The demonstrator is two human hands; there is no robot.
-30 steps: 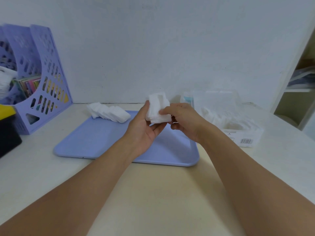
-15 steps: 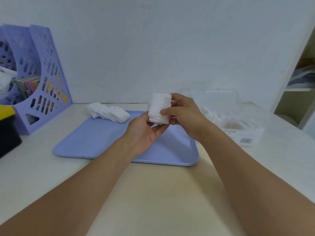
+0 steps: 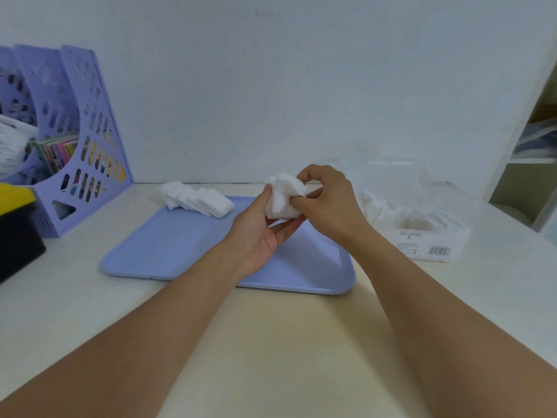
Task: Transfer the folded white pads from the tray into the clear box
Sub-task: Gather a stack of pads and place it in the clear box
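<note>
Two bare forearms reach out from the near edge over a pale table [image 3: 90, 312]. Just beyond, a flat blue tray [image 3: 168, 251] lies on the tabletop, and the hands meet above its right half. The left hand [image 3: 259, 233] is turned palm up, its thumb pressed against the left side of a small bundle of folded white pads [image 3: 281, 200] and its fingers cupped under it. The right hand [image 3: 328, 200] comes in from the right, fingers curled, pinching the same bundle on its right side, so both hands hold it clear of the tray. At the tray's far left corner a row of more folded pads [image 3: 196, 200] lies overlapping, partly on the tray's rim and partly on the table. To the right of the tray, close beside it, stands the clear box [image 3: 422, 224] with a barcode label on its near side; white pads show through its walls. Far to the left a lilac file rack [image 3: 87, 140] holds coloured papers, with a black and yellow object [image 3: 15, 218] just in front of it. A white wall [image 3: 301, 86] closes the scene behind.
</note>
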